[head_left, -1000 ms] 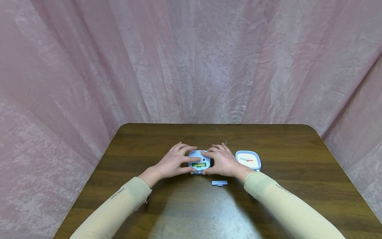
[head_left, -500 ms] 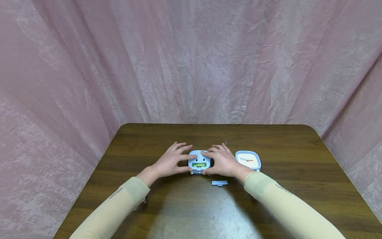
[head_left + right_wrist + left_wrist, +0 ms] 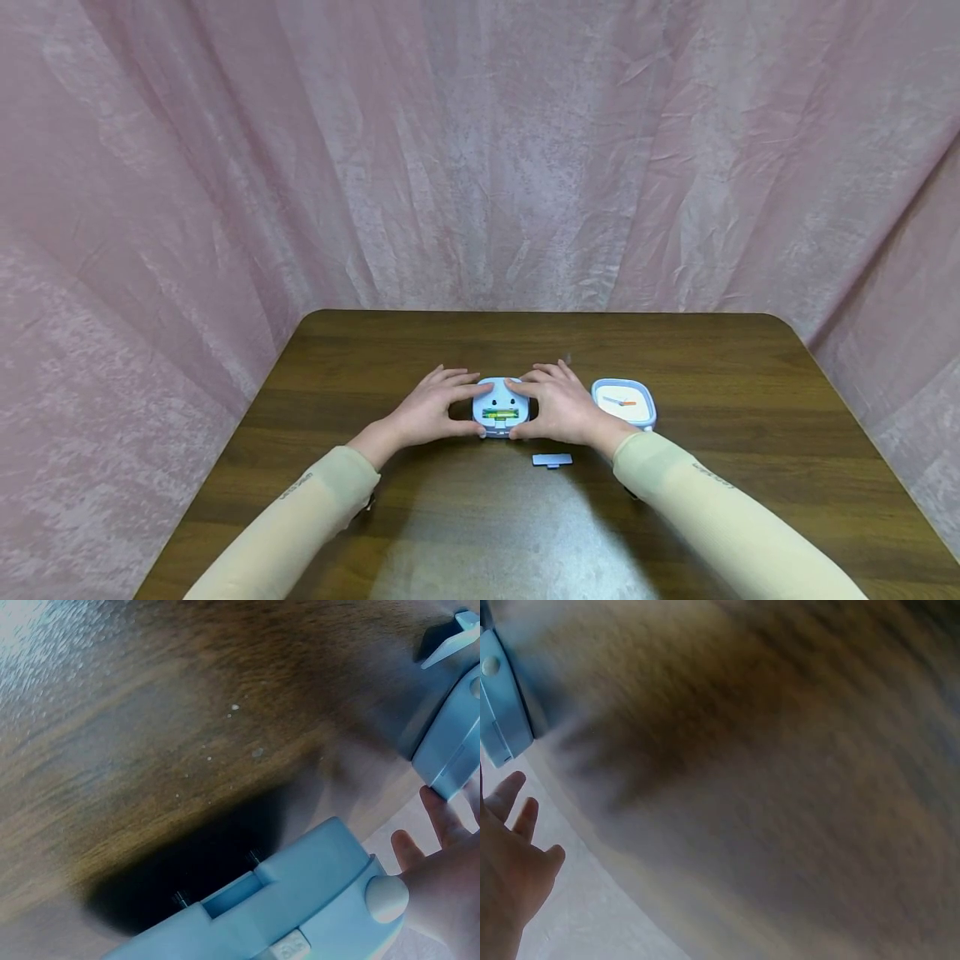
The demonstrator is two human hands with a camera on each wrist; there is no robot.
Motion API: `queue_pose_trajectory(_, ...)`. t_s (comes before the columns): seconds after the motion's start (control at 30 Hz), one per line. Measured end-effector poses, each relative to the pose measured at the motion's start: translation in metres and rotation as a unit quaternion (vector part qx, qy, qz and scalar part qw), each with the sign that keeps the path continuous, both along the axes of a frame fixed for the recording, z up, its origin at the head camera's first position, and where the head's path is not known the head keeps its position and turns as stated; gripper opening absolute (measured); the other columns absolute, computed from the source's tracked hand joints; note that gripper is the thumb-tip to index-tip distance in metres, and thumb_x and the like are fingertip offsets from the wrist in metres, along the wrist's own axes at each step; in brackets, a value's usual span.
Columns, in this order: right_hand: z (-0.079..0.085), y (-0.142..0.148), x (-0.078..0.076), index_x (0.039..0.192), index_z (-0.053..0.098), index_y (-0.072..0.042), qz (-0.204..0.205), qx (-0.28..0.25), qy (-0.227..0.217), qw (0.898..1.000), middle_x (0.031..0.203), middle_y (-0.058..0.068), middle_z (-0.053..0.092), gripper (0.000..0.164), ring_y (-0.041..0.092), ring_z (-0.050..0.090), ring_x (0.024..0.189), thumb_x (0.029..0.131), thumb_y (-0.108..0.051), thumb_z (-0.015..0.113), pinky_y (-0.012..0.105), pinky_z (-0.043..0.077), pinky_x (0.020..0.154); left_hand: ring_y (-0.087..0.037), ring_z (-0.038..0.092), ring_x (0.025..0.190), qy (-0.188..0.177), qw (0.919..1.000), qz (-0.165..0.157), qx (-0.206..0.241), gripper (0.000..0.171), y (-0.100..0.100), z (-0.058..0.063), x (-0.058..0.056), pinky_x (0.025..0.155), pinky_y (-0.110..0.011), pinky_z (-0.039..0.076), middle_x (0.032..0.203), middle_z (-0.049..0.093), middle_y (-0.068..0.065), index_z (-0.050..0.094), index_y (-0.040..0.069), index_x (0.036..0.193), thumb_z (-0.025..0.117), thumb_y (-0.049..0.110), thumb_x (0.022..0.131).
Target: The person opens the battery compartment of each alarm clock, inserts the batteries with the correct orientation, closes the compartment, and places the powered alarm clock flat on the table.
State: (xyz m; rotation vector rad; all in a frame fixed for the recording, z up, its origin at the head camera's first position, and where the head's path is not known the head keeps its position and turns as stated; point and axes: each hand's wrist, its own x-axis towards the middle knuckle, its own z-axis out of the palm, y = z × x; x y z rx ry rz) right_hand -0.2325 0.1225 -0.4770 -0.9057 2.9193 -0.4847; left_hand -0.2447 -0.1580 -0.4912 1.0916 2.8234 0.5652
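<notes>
Face down on the table lies a light-blue alarm clock (image 3: pixel 502 393), its battery compartment uncovered and a green battery (image 3: pixel 500 413) inside. My left hand (image 3: pixel 431 412) holds its left side, index finger at the upper edge and thumb at the lower corner. From the right, my right hand (image 3: pixel 561 408) grips the same clock between thumb and index finger. The left wrist view catches the clock's side (image 3: pixel 504 712) with its white foot. In front of the clock, near my right thumb, lies the detached blue battery cover (image 3: pixel 552 460).
A second blue clock (image 3: pixel 627 402) sits face up just beyond my right wrist; it looms large in the right wrist view. The brown wooden table (image 3: pixel 480 517) ends at a pink curtain (image 3: pixel 480 167) behind.
My left index finger has drawn back from the clock's middle to its upper left edge, uncovering a second dark knob. The right hand, clock and cover have stayed put.
</notes>
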Motion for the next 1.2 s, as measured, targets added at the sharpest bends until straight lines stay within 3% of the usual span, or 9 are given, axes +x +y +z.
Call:
queue_pose_trajectory(0.6,-0.0003,-0.0015,-0.0003,0.151,0.053,-0.026,0.001,0.007,0.007,1.0,0.144,0.002,0.056,0.088,0.032,0.038,0.142,0.078,-0.069,0.077,0.062,0.013,0.119,-0.024,0.037,0.145,-0.003,0.9996,0.027,-0.013,0.085,0.0054,-0.0018,0.0036,0.12,-0.061,0.012,0.151,0.052,0.01,0.043,0.035,0.157,0.066,0.073,0.085)
queue_pose_trajectory(0.9,-0.001,-0.0008,0.0,0.152,0.052,-0.026,-0.001,0.004,0.003,1.0,0.145,0.003,0.055,0.088,0.032,0.037,0.144,0.078,-0.068,0.078,0.061,0.011,0.12,-0.025,0.04,0.143,0.007,0.9996,0.028,-0.002,0.087,0.0082,-0.0034,0.0045,0.119,-0.063,0.014,0.149,0.055,0.002,0.044,0.032,0.157,0.069,0.073,0.084)
queue_pose_trajectory(1.2,-0.0016,-0.0002,0.0003,0.152,0.052,-0.026,-0.005,0.0,-0.004,1.0,0.146,0.003,0.055,0.088,0.033,0.036,0.144,0.079,-0.068,0.077,0.061,0.011,0.12,-0.025,0.038,0.144,0.012,0.9994,0.033,-0.004,0.085,0.0096,-0.0042,0.003,0.119,-0.063,0.011,0.149,0.055,0.006,0.045,0.035,0.156,0.069,0.073,0.083)
